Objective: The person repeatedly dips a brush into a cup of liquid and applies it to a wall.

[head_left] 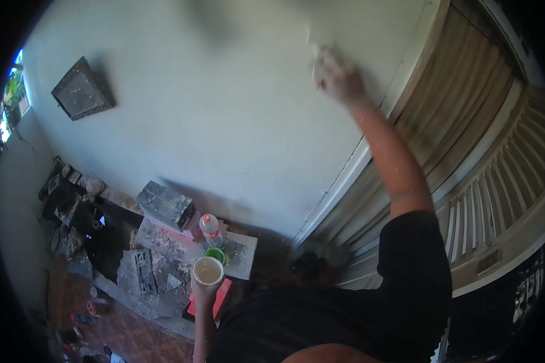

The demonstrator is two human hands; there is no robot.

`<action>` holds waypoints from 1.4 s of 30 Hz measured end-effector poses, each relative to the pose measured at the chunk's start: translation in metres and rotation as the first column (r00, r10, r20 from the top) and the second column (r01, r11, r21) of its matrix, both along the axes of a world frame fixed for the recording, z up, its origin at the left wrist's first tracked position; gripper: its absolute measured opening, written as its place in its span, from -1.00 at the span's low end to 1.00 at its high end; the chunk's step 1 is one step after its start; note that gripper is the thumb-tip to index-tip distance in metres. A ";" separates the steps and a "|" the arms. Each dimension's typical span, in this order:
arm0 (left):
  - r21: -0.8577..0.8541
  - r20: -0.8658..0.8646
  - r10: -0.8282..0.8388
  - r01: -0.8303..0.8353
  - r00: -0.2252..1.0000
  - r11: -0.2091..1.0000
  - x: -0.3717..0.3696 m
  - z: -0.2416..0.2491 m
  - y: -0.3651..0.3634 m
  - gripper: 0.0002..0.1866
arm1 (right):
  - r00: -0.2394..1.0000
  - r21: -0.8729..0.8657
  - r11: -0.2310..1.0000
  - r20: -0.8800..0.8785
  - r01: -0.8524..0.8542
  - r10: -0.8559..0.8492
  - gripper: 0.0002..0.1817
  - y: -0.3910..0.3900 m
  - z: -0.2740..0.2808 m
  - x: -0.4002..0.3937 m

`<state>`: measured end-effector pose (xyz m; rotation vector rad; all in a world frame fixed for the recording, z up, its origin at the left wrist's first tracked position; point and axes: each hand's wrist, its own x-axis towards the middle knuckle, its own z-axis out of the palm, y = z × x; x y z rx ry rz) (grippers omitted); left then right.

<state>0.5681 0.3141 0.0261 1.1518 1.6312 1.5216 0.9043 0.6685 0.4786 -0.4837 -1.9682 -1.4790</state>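
Note:
My left hand (204,293) is wrapped round a cup (208,271) with a pale, creamy substance inside, held low in front of the dusty table. Up at the wall (212,121), my right hand (339,78) is raised with its fingers closed and whitish smears on them. Motion blur hides what those fingers hold. A small pale mark shows on the wall just above them.
Below the wall stands a debris-strewn table (242,257) with a grey box (166,204), a clear bottle (210,227) and a green cup (215,255). A dark frame (83,91) hangs at left. Right of my arm are a door frame (339,187) and a brown curtain (454,78).

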 end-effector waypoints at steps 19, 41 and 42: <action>0.132 -0.210 0.073 -0.046 0.975 0.990 -0.008 0.052 -0.008 -0.25 | 0.340 -0.298 -0.254 -0.930 -0.920 -0.142 -0.84 -0.261 -0.284 -0.150; 0.574 -0.638 0.746 -0.528 0.191 0.626 -0.010 0.033 -0.059 -0.29 | 0.630 -0.246 -0.641 -0.610 -0.727 -0.481 -0.87 -0.318 -0.314 -0.203; 0.573 -0.643 0.741 -0.522 0.191 0.632 -0.011 0.032 -0.061 -0.29 | 0.611 -0.194 -0.654 -0.612 -0.732 -0.502 -0.86 -0.321 -0.320 -0.206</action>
